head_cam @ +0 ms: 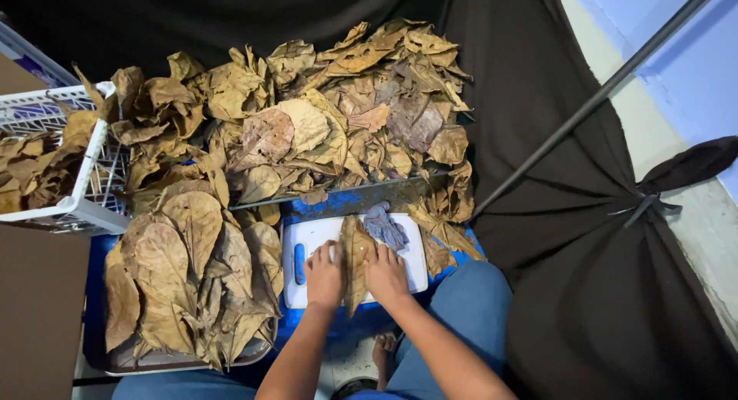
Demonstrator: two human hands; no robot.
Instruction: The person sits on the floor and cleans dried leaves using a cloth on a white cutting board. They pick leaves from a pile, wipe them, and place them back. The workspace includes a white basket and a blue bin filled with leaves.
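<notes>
Soft, even overhead light was brightest at the upper right; edges bowed slightly, and detail stayed fairly sharp.

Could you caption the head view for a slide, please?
Both hands, left hand and right hand, flatten a dry brown leaf on a white plastic board.

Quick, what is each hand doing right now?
Left hand: fingers curled, pressing on the dry brown leaf over the white cutting board.
Right hand: also pressing on that leaf; grip unclear.
</notes>
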